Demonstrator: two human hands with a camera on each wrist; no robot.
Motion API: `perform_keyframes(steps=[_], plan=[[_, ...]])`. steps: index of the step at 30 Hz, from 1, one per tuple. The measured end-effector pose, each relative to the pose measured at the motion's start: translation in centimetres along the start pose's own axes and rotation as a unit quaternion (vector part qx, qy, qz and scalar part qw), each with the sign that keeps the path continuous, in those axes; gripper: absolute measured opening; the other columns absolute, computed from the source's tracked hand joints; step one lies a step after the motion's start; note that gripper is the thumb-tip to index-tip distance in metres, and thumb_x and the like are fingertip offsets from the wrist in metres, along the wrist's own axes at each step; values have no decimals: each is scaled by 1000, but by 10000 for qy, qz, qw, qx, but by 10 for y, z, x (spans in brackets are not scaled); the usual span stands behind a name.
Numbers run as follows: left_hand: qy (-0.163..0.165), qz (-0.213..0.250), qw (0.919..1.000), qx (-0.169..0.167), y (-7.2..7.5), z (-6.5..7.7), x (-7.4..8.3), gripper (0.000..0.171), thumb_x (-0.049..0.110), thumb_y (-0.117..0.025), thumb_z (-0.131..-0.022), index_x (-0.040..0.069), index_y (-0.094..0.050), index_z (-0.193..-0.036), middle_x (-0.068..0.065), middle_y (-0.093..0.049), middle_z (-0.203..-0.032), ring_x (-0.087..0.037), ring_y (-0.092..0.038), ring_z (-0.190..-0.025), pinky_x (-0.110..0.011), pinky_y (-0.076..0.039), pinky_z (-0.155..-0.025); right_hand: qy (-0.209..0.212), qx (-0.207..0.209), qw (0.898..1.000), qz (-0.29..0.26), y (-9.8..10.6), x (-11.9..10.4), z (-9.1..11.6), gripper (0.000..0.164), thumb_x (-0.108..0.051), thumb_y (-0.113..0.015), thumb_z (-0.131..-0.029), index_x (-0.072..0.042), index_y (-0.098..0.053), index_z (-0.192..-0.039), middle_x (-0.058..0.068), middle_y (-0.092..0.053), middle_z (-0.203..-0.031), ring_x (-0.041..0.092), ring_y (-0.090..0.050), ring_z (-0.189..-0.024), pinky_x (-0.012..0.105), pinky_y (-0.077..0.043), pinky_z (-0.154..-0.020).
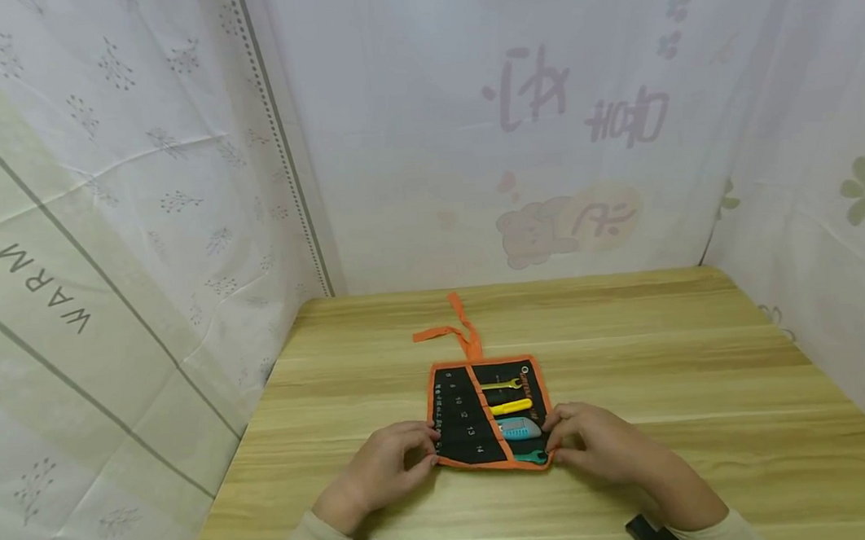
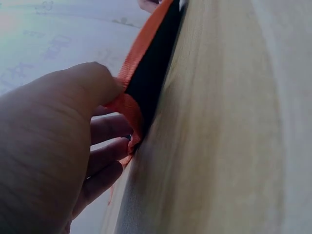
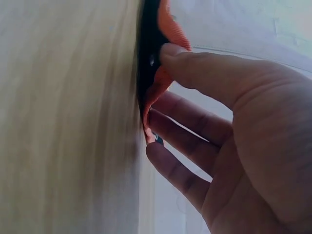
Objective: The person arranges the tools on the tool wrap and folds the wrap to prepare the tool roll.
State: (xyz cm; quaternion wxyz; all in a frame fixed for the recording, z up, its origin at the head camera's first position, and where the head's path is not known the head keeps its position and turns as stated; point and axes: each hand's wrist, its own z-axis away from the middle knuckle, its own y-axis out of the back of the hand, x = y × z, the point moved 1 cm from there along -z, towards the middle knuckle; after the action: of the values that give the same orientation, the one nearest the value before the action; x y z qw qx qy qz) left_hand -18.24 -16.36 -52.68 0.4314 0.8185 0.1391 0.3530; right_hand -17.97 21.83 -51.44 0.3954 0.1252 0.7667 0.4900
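Note:
A black fabric tool pouch (image 1: 455, 416) with orange trim lies spread out on the wooden table. Its slanted pocket holds a small yellow wrench (image 1: 503, 385), a bright yellow tool of unclear kind (image 1: 511, 407), a light-blue utility knife (image 1: 520, 428) and a green wrench (image 1: 532, 457). At the near left corner, my left hand (image 1: 387, 468) pinches the pouch's edge, thumb on the orange trim in the left wrist view. The right edge is pinched by my right hand (image 1: 596, 441), near the green wrench. In both wrist views the pouch's near edge is slightly raised.
Two orange tie straps (image 1: 469, 337) extend from the pouch's far edge. Wood-grain tabletop (image 1: 335, 373) surrounds the pouch. Printed cloth curtains (image 1: 411, 141) stand behind the table and along both sides. Black devices are worn at both wrists.

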Motion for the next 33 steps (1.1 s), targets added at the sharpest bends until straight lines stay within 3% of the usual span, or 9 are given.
perform_keyframes(steps=[5, 9, 13, 23, 33], plan=[[137, 67, 9998, 88, 0, 0, 0, 10, 16, -76, -97, 24, -71, -95, 8, -75, -108, -12, -70, -110, -36, -57, -96, -218, -38, 9992, -320, 3, 0, 0, 12, -25, -73, -101, -37, -73, -100, -19, -67, -112, 6, -63, -106, 39, -55, -92], [215, -87, 9996, 175, 1, -1, 2, 12, 18, -74, -99, 27, -69, -96, 17, -71, -94, 1, -65, -84, -26, -57, -77, -640, -131, 9957, -660, 5, 2, 0, 6, -28, -69, -104, -33, -72, -103, -21, -68, -104, 3, -63, -96, 34, -56, -84], [277, -93, 9992, 259, 2, -2, 4, 15, 17, -73, -100, 29, -66, -97, 23, -64, -83, 5, -55, -67, -19, -49, -63, -735, -101, 9927, -952, 6, 4, 0, 8, -23, -70, -104, -31, -73, -103, -18, -71, -99, 3, -66, -91, 31, -58, -80], [689, 550, 9959, 182, 0, -5, -3, 4, 21, -70, -104, 19, -72, -103, 18, -68, -78, 4, -61, -66, -23, -53, -65, -728, 247, 9923, -974, 7, 0, 0, 10, -14, -76, -98, -24, -75, -99, -17, -72, -95, 3, -69, -90, 32, -60, -81], [890, 503, 9944, 283, -2, -10, -7, 4, 20, -72, -102, 23, -75, -103, 19, -67, -87, 2, -61, -72, -23, -55, -66, -934, 367, 9888, -1104, 3, 1, -4, 12, -8, -77, -96, -18, -75, -101, -14, -73, -92, 4, -70, -88, 27, -60, -79]])
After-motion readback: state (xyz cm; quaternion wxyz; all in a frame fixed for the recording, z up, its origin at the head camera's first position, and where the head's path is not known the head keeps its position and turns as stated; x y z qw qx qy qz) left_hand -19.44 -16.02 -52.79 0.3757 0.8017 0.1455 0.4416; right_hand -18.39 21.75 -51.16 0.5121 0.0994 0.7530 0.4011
